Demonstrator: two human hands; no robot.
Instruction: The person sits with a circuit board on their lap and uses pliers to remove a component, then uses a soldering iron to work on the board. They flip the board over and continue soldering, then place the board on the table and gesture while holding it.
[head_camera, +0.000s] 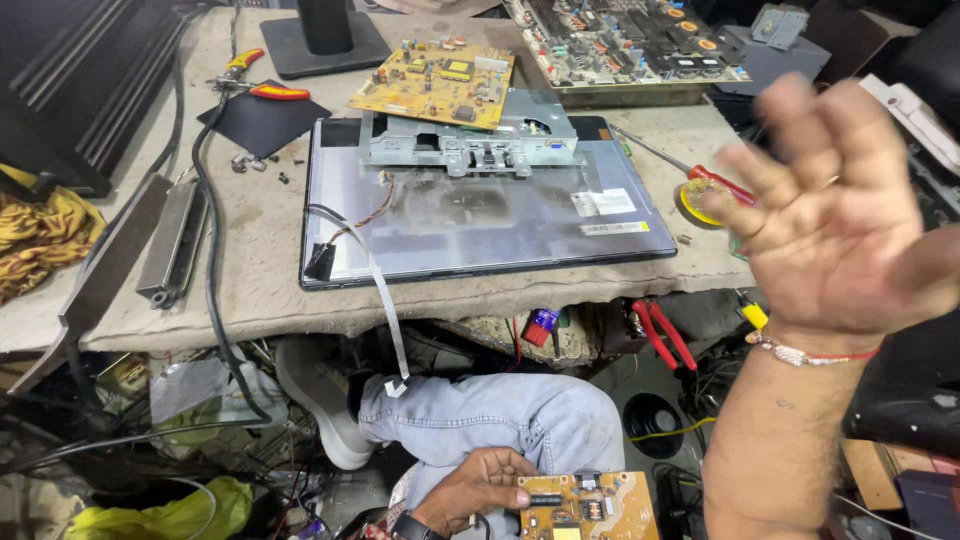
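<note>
1. Head view, hands: right hand (835, 225) is raised in front of the camera, palm facing it, fingers spread and slightly curled, holding nothing. A beaded bracelet (810, 352) sits on its wrist.
2. Left hand (470, 490) is low at the bottom edge, above the lap, fingers closed on the left edge of a small orange circuit board (590, 507). Thumb lies on top of the board.
3. The held board is well apart from the counter (250, 270), below its front edge, next to the person's jeans-clad knee (500, 415).
4. On the counter: a flat monitor panel (480, 220) lies back side up, with a grey metal bracket (470, 140) along its top edge.
5. A yellow circuit board (435, 83) rests tilted on the bracket's left end, partly overhanging it.
6. A white ribbon cable (385, 300) runs off the panel's left part and hangs down over the counter's front edge.
7. Left of the panel: a thick black cable (205, 230), loose screws (250, 160), and red-handled pliers (262, 88) at the back.
8. Right of the panel: a red-handled screwdriver (680, 165) and a yellow tape roll (700, 200), partly hidden behind the raised right hand.
9. Back right: a larger green circuit board (625, 40) in a tray.
10. Under the counter: red-handled cutters (662, 335) and tangled wires on the floor.
</note>
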